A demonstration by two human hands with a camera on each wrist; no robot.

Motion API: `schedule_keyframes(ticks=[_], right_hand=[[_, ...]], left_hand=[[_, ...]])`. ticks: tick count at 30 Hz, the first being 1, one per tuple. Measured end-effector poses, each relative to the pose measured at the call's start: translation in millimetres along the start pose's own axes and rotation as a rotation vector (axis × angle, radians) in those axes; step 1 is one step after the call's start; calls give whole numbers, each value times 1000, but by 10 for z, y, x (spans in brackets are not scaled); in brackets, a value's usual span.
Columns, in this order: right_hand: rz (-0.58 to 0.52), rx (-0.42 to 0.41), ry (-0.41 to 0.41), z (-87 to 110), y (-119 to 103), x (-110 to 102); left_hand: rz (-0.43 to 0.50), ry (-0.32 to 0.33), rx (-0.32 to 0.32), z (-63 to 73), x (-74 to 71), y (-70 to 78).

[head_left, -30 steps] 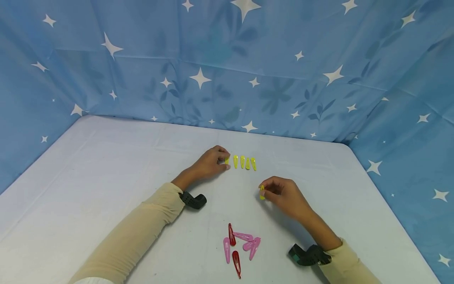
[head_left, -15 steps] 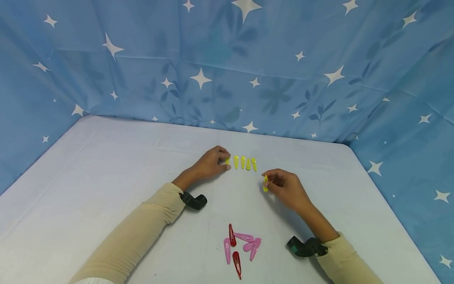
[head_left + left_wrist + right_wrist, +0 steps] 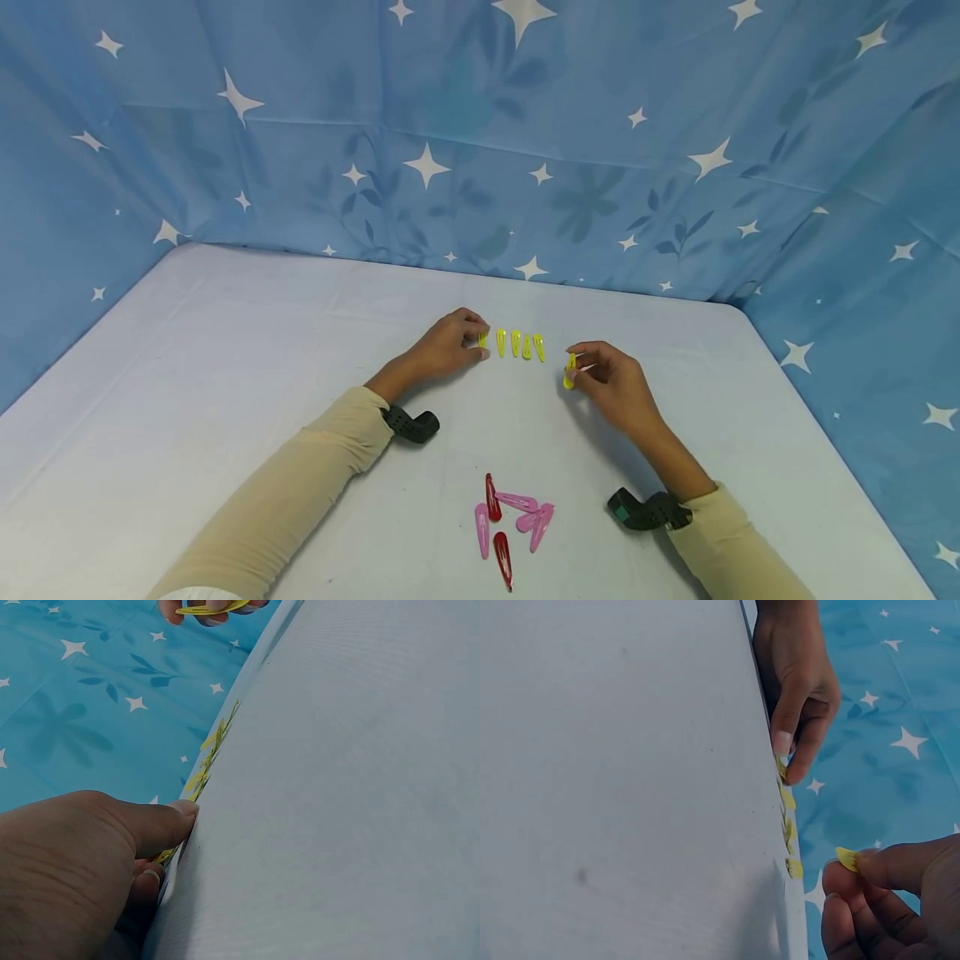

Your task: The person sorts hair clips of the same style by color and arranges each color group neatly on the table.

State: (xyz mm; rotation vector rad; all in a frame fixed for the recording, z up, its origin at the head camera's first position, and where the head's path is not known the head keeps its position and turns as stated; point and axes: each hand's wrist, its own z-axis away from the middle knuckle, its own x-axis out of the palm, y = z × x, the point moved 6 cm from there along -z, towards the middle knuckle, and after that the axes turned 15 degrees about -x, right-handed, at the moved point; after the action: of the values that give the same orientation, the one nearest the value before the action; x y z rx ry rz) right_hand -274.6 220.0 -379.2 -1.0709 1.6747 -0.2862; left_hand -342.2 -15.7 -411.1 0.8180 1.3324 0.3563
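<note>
My left hand [image 3: 442, 346] rests at the left end of a row of yellow snap hair clips [image 3: 515, 343]. Its thumb and fingertips close around the two ends of the leftmost yellow hair clip [image 3: 482, 340], which lies on the table and is partly hidden by them. To the right of the row, my right hand [image 3: 621, 392] pinches another yellow hair clip [image 3: 570, 372] between thumb and fingers, raised over the cloth. The right wrist view shows that held clip [image 3: 847, 859] sticking out past the thumb tip.
Nearer the front of the white-covered table [image 3: 375, 533] lies a loose group of pink hair clips [image 3: 482, 531] and red hair clips [image 3: 502, 560], some overlapping. A blue curtain [image 3: 480, 208] with white stars hangs along the table's back edge.
My right hand has moved away from me and slightly right, carrying its yellow hair clip level with the right end of the row. The left hand has stayed in place.
</note>
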Motion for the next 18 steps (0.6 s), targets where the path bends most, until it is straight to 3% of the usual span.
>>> schedule_keyframes(ticks=[8, 18], right_hand=[[-56, 53, -18, -51, 84, 23], [-65, 33, -15, -206, 236, 44]], left_hand=[[13, -3, -7, -1, 1, -8], [-11, -3, -6, -28, 26, 0]])
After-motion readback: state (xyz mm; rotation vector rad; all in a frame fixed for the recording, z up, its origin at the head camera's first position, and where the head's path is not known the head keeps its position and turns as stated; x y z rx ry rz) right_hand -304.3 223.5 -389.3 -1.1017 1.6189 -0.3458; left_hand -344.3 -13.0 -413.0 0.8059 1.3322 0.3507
